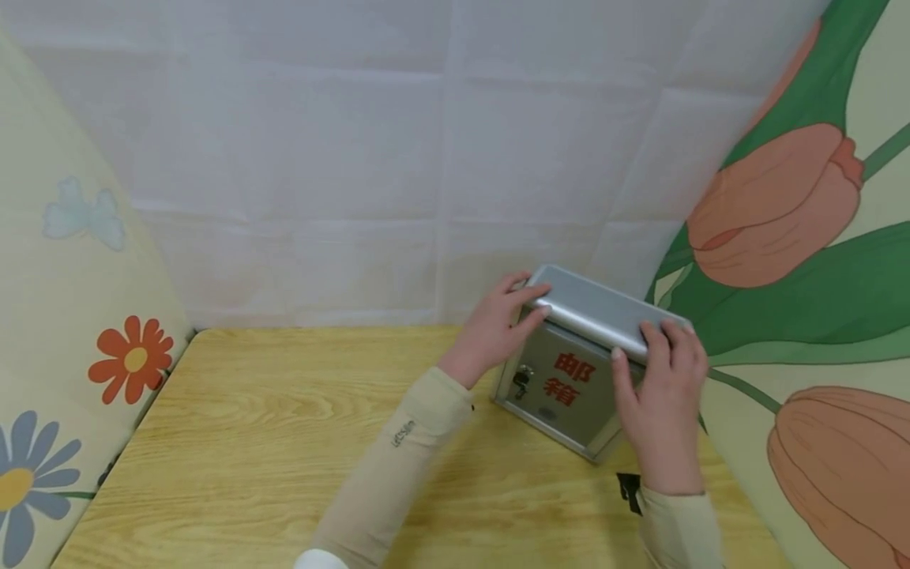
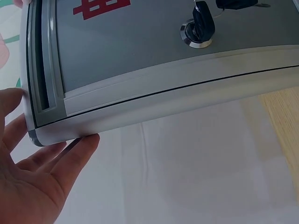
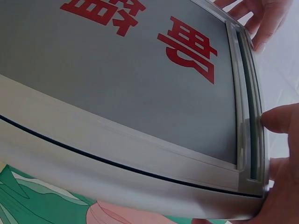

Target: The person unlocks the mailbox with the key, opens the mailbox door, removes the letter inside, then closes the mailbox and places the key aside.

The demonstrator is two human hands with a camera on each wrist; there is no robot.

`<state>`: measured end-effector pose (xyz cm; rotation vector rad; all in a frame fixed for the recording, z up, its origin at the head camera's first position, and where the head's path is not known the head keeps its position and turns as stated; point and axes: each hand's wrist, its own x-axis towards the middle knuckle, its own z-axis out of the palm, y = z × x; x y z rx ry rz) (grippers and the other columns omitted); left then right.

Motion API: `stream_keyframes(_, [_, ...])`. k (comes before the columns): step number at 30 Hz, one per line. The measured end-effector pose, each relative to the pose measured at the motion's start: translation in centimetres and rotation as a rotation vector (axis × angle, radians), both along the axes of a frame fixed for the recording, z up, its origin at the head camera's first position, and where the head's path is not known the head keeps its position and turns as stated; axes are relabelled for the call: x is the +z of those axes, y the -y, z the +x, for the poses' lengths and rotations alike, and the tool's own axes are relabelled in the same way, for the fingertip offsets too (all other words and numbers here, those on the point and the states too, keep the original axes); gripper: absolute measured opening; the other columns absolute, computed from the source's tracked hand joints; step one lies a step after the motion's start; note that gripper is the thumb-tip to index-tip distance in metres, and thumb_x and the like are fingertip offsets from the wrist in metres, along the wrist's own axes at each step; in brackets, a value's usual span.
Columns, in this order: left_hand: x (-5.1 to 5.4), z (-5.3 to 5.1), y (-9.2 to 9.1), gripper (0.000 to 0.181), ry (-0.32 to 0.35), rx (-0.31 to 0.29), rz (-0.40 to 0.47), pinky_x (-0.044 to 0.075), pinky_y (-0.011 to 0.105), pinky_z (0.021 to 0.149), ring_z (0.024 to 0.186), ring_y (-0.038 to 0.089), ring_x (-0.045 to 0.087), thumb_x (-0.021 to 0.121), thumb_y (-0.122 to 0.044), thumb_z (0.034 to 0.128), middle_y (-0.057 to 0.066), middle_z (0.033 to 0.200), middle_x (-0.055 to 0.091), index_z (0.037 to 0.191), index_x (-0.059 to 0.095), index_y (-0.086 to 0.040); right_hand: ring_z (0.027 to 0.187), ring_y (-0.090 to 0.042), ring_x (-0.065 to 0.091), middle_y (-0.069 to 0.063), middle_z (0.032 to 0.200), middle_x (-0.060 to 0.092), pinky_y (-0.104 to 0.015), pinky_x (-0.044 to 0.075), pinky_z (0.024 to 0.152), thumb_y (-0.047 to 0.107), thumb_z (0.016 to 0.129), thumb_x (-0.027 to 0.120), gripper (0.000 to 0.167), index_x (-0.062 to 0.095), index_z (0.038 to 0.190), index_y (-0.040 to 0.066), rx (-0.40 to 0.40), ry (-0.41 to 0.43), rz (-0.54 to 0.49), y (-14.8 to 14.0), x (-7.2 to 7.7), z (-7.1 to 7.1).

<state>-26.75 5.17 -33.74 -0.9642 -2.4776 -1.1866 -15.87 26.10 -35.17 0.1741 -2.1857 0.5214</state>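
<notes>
A silver metal mailbox [image 1: 588, 423] with red Chinese characters on its front door stands at the right of the table, turned at an angle. A key [image 2: 203, 22] sits in the round lock [image 2: 190, 39] on the door. My left hand [image 1: 498, 328] grips the top left corner, fingertips on the lid and side. On the top right corner, my right hand [image 1: 667, 403] holds with its thumb at the front edge and its fingers over the lid. In the right wrist view, both hands touch the mailbox's top end. Its back is hidden.
The wood-grain table [image 1: 270, 411] reaches to a white cloth backdrop [image 1: 341, 158]. Flower-printed panels [image 1: 796, 340] flank it on both sides. A small black piece [image 1: 629, 491] lies on the table near the right wrist.
</notes>
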Motion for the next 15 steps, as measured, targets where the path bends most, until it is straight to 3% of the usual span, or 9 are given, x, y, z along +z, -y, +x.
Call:
stream_keyframes(6, [-0.1,0.6,2.1,0.045,-0.009,0.039,0.027,0.043,0.033,0.096,0.124,0.021,0.047,0.052,-0.045,0.0966,0.005,0.147,0.037,0.137,0.055,-0.024,0.13,-0.049,0.024,-0.03,0.132,0.039,-0.058,0.018,0.106,0.018,0.091,0.064,0.046,0.05,0.127,-0.006,0.036,0.009,0.009,0.9,-0.3,-0.5])
stream_keyframes(15, [-0.7,1.5,5.6,0.045,-0.054,0.065,0.07,0.05,0.028,0.08,0.117,0.017,0.052,0.053,-0.045,0.0964,0.006,0.142,0.041,0.135,0.057,-0.023,0.132,-0.046,0.024,-0.026,0.135,0.039,-0.058,0.021,0.105,0.025,0.092,0.062,0.048,0.05,0.128,-0.003,0.081,0.051,0.037,2.8,-0.5,-1.1])
